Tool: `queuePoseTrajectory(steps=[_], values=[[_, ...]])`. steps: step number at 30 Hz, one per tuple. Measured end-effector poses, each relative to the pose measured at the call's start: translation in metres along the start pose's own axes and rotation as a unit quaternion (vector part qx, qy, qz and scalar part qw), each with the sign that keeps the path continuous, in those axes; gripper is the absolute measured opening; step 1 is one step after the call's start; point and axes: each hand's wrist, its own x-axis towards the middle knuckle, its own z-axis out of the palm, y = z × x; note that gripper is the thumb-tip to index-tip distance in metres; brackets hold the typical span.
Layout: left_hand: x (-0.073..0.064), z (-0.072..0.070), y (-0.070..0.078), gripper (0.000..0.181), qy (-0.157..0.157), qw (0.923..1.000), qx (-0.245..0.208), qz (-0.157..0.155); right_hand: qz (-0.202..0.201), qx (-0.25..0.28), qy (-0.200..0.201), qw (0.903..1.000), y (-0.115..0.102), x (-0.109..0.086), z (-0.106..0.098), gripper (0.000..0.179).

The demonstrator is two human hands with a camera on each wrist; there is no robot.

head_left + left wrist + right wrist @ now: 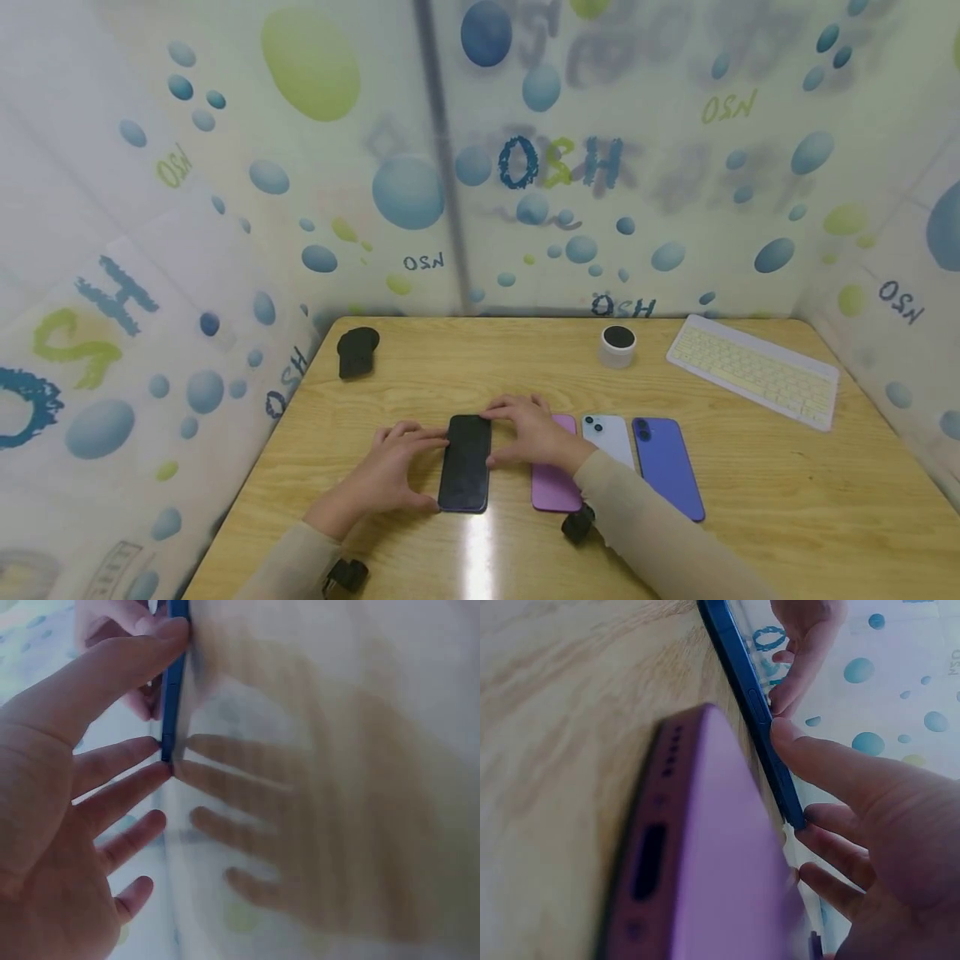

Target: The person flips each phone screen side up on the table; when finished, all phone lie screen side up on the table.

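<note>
While the black-screened smartphone [465, 467] lies face-up on the tabletop [787, 500], left of the purple phone [557, 492], the left hand [386, 475] and right hand [536, 435] touch its edges, fingers spread, not wrapped round it; light, even pressure from both sides should keep it straight.

A rectangular, blue-edged smartphone [465, 464] with a black screen lies face up on the pale wooden table [780, 500], long sides running near to far.
</note>
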Motion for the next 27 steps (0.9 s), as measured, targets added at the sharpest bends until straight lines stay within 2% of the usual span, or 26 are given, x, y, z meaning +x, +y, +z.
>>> queuePoseTrajectory(steps=[6,12,17,20,24,27], values=[[0.003,-0.005,0.005,0.087,-0.002,0.9999,0.014,0.003,-0.02,-0.012,-0.001,0.9997,0.006,-0.006,-0.004,0.071],[0.01,-0.007,0.017,0.081,0.004,0.9999,0.004,0.01,-0.013,-0.017,0.006,0.9998,0.019,-0.022,-0.017,0.063],[0.024,0.0,0.032,0.075,-0.009,0.9996,0.004,0.025,-0.011,-0.04,0.032,0.9986,0.033,-0.043,-0.034,0.059],[0.033,0.005,0.042,0.076,-0.01,0.9992,0.005,0.039,0.004,-0.047,0.035,0.9983,0.04,-0.057,-0.045,0.056],[0.044,0.009,0.056,0.079,0.004,0.9983,0.017,0.056,0.029,-0.04,0.032,0.9983,0.049,-0.072,-0.055,0.058],[0.052,0.012,0.066,0.079,0.009,0.9978,0.03,0.059,0.028,-0.047,0.035,0.9979,0.054,-0.079,-0.06,0.06]])
